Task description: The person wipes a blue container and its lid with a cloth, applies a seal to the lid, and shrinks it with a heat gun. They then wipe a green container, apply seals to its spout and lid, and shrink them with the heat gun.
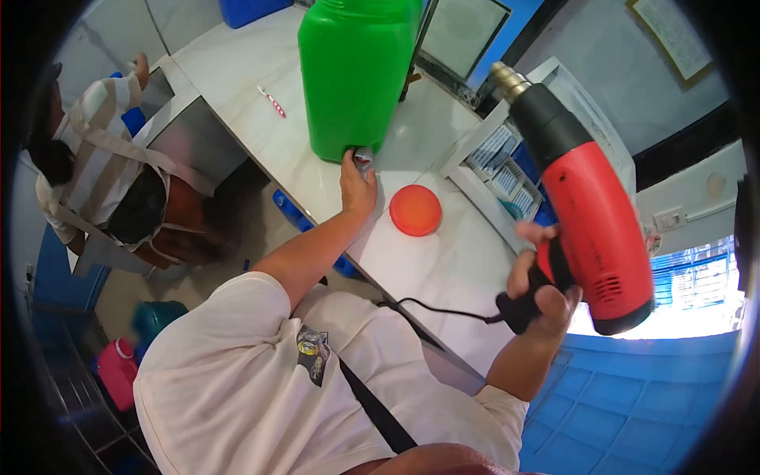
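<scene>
My right hand (pixel 546 289) is wrapped around the black handle of a red and black heat gun (pixel 602 218). The gun is raised above the right side of the counter, its metal nozzle pointing up and away. A black cord runs from the handle's end toward my waist. My left hand (pixel 358 186) reaches to the foot of a large green plastic jug (pixel 348 79). Its fingers close around a small shiny clear-grey fitting (pixel 363 157) with a dark reddish middle, low on the jug's near side. An orange-red round lid (pixel 416 210) lies flat beside that hand.
The jug stands on a white marbled counter (pixel 245 75), with a red-and-white toothbrush (pixel 272 103) to its left. A white rack (pixel 507 162) with small packs is at right. Another person (pixel 111 158) works at the left. A pink container (pixel 117 372) is on the floor.
</scene>
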`<state>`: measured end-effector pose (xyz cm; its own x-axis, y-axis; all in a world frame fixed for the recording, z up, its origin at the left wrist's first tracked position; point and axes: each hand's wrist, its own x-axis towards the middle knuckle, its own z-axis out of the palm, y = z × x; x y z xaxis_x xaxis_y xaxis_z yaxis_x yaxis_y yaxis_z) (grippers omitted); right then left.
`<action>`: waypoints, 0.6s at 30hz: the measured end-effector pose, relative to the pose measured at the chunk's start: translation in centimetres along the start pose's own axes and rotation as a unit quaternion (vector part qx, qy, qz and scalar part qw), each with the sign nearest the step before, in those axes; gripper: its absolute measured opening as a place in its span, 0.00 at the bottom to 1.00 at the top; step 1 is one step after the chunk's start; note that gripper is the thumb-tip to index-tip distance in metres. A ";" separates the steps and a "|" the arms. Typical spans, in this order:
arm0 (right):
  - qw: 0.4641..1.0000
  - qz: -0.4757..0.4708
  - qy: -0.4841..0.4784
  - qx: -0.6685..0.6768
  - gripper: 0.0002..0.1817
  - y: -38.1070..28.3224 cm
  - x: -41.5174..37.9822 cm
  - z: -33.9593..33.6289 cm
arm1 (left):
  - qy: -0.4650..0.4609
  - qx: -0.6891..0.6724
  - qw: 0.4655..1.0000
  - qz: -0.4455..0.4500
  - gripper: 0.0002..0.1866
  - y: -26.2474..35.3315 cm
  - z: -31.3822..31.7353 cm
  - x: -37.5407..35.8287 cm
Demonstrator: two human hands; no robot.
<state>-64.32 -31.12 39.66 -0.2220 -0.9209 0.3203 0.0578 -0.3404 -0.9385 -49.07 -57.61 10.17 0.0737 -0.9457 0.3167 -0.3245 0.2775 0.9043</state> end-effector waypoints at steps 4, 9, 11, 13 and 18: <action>0.946 0.028 0.019 -0.323 0.18 7.0 -1.7 -4.5 | -0.012 0.002 1.000 0.015 0.33 0.1 -0.7 -0.3; 0.940 0.149 0.043 -0.305 0.13 13.8 -2.6 -2.2 | -0.026 -0.002 0.999 0.028 0.32 -0.4 -0.6 -0.2; 0.953 0.237 0.071 -0.175 0.16 16.4 -2.1 -0.8 | -0.031 -0.007 0.999 0.029 0.32 -1.4 -0.2 0.1; 0.944 0.281 0.068 -0.157 0.18 20.0 -1.6 -0.4 | -0.040 -0.011 0.999 0.031 0.32 -1.9 -0.2 0.0; 0.941 0.313 0.116 -0.060 0.23 19.6 0.8 1.0 | -0.059 -0.002 0.998 0.021 0.34 -2.2 -0.2 0.3</action>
<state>-62.44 -38.74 21.65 -0.3883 -0.8631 -0.3230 0.1405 0.2910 -0.9464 -48.10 -58.44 8.31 -0.0516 -0.9463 0.3191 -0.3213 0.3183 0.8919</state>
